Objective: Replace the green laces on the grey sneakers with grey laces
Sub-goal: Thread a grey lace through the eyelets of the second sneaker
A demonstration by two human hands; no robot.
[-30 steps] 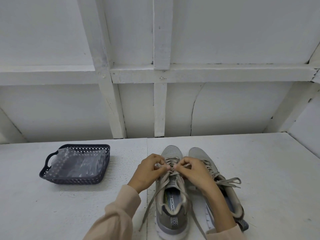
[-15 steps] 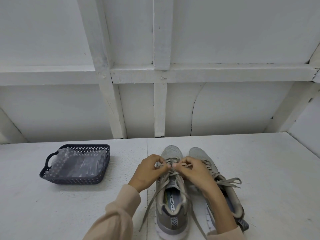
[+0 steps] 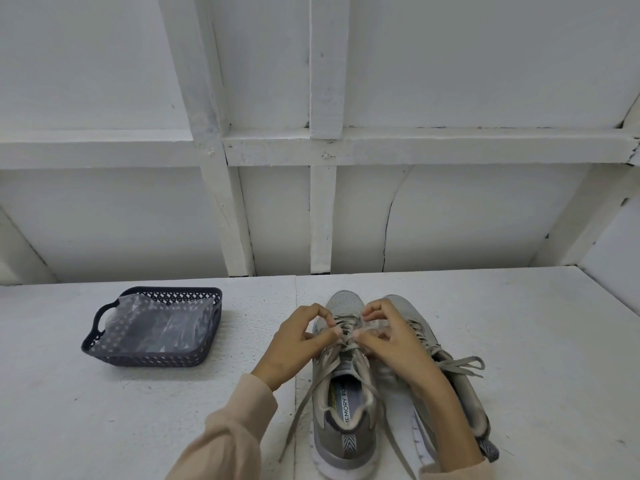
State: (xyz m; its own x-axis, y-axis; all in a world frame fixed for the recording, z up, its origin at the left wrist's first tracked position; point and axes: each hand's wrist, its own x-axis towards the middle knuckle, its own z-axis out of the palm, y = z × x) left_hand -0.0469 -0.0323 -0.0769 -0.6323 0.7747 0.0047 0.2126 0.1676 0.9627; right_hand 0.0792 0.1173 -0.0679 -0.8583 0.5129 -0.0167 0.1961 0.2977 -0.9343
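Observation:
Two grey sneakers stand side by side on the white table, toes pointing away from me. The left sneaker [image 3: 341,424] has a grey lace [image 3: 304,400] whose two loose ends trail back past the heel. My left hand [image 3: 298,344] and my right hand [image 3: 391,341] meet over its tongue, each pinching a strand of that lace near the upper eyelets. The right sneaker [image 3: 460,393] is partly hidden under my right forearm; its grey lace is tied in a bow [image 3: 464,363]. No green lace is visible.
A dark blue perforated basket [image 3: 104,348] with a handle sits to the left of the shoes and holds crumpled clear plastic bags [image 3: 156,323]. A white wooden wall with beams rises behind the table. My beige sleeves reach in from the bottom edge.
Both hands have stayed over the left sneaker's tongue. Their fingers have shifted slightly on the lace strands; the shoes and basket have not moved.

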